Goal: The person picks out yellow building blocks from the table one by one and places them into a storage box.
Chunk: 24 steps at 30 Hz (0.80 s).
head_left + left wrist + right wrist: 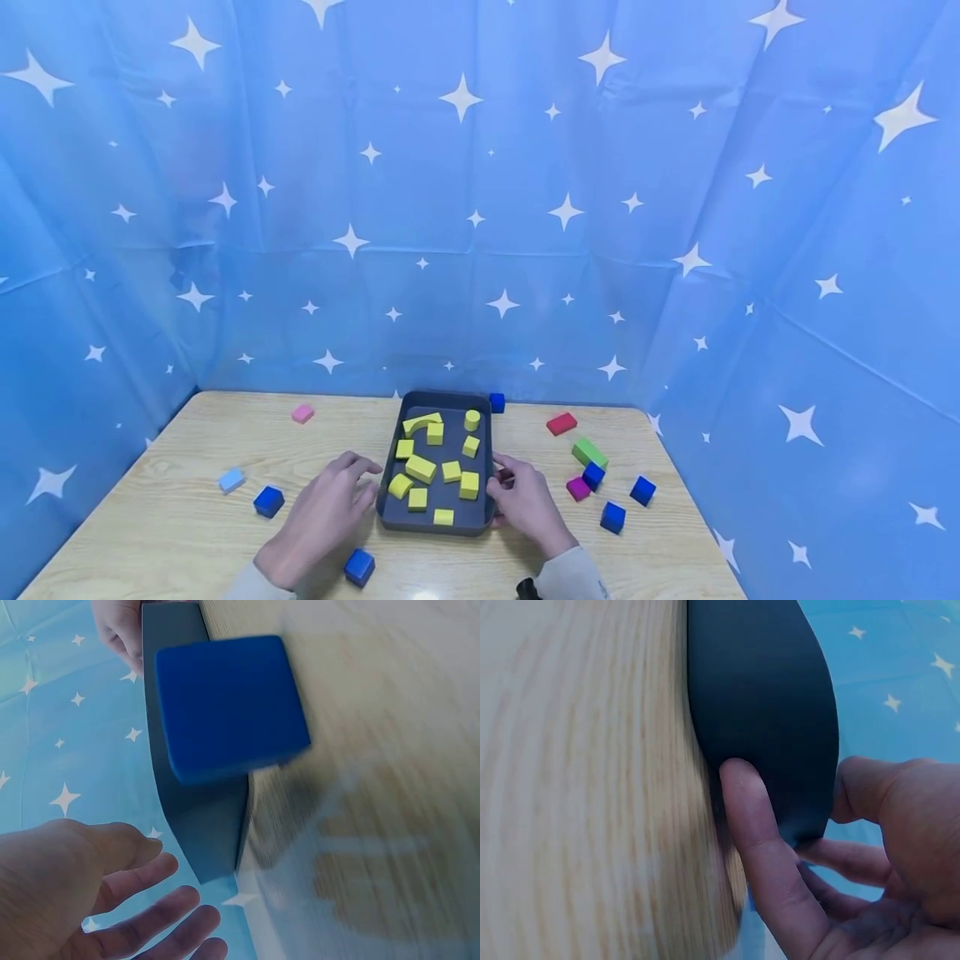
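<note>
A dark grey tray rests on the wooden table with several yellow blocks of different shapes in it. My right hand grips the tray's right side: the thumb is at the rim, and a finger lies against the outer wall. My left hand is beside the tray's left wall, its fingers loosely spread and holding nothing. In the left wrist view a gap shows between those fingers and the tray. A blue cube lies near the left hand, towards the front.
Left on the table lie another blue cube, a light blue block and a pink block. Rightward are red, green and magenta blocks, plus several blue cubes. A blue cube sits behind the tray.
</note>
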Each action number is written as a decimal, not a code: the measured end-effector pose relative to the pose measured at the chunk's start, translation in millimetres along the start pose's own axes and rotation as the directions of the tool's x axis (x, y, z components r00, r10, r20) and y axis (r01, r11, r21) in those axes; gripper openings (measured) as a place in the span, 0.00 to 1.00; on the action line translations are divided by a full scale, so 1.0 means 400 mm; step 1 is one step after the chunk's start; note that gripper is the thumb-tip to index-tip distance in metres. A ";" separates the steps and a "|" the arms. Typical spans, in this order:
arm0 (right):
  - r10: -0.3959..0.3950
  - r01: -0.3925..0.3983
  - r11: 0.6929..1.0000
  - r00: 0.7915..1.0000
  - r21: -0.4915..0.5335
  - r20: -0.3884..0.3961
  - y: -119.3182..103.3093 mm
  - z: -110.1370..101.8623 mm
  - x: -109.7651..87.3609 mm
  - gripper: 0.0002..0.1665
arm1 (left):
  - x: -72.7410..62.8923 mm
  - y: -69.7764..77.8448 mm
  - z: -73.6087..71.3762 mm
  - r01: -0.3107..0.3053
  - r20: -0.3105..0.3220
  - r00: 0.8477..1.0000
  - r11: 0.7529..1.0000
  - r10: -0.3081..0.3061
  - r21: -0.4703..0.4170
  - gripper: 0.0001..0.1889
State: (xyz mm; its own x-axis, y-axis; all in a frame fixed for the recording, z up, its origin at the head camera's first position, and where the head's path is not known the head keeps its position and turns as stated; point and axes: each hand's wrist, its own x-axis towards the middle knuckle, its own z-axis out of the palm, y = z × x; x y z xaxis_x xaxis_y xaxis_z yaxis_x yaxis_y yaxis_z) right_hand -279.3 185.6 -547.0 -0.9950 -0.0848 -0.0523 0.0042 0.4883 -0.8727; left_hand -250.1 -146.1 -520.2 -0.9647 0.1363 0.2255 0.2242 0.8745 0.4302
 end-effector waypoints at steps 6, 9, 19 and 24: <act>0.018 -0.018 1.000 1.000 0.024 0.003 0.010 -0.020 0.000 0.37 | 0.004 -0.013 -0.012 0.007 0.008 1.000 1.000 -0.007 -0.009 0.11; 0.025 -0.025 0.999 1.000 0.025 0.008 0.016 -0.025 -0.001 0.37 | 0.004 -0.018 -0.019 0.014 0.012 1.000 1.000 -0.014 -0.015 0.12; 0.018 -0.018 1.000 1.000 0.002 0.021 0.009 -0.053 -0.008 0.36 | 0.008 -0.038 -0.032 -0.018 0.001 1.000 1.000 0.018 -0.023 0.14; 0.018 -0.018 1.000 0.999 0.008 0.040 0.012 -0.065 -0.013 0.35 | 0.005 -0.050 -0.041 -0.004 0.013 1.000 1.000 0.004 -0.018 0.15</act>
State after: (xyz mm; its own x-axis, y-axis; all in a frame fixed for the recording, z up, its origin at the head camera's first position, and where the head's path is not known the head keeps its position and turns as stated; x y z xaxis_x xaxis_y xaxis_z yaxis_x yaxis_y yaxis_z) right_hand -276.6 211.0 -538.3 -0.9901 -0.1103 -0.0870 0.0231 0.4827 -0.8755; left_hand -254.2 -171.0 -514.0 -0.9655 0.1462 0.2157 0.2304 0.8656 0.4446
